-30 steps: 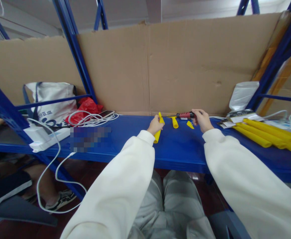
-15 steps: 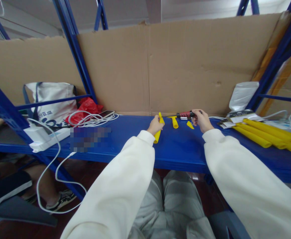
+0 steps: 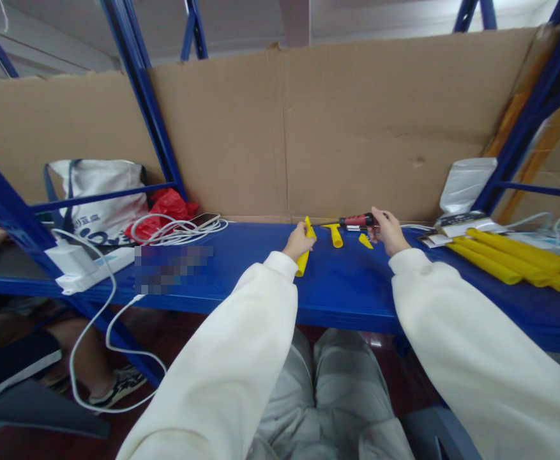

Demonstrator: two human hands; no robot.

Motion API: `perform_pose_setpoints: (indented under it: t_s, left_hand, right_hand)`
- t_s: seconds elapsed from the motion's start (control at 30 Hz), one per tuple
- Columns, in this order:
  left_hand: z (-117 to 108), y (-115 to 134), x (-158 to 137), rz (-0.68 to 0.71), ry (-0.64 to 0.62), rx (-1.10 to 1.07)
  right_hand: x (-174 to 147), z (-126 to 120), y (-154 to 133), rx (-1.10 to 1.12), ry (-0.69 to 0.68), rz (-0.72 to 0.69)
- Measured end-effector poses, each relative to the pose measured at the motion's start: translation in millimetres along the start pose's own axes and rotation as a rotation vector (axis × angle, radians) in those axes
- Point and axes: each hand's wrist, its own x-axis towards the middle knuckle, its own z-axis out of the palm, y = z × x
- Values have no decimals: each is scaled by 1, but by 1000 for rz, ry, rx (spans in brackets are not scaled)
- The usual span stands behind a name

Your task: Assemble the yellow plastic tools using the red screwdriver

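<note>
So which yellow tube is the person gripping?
The yellow tube in the left hand. The short yellow tube just right of it and the long yellow tubes at the far right have no hand on them.

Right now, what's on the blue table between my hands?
A short yellow tube and a small yellow scrap. Whatever the red-handled tool covers can't be seen.
</note>
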Motion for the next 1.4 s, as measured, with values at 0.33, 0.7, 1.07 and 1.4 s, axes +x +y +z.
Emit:
perform_pose_setpoints:
  t_s: [0.33,0.7,1.07,1.4]
  left_hand:
    - [1,-1,0,8,-12,17]
    - [1,3,-5,-8,-7,43]
    - [0,5,-8,-6,-5,43]
    - [1,2,-7,-1,-4,35]
  right_hand:
    - [-3,3,-5,15,36,10]
    - [0,1,-2,37,41,35]
    - [1,1,-1,59,41,53]
    - [3,0,0,40,74,2]
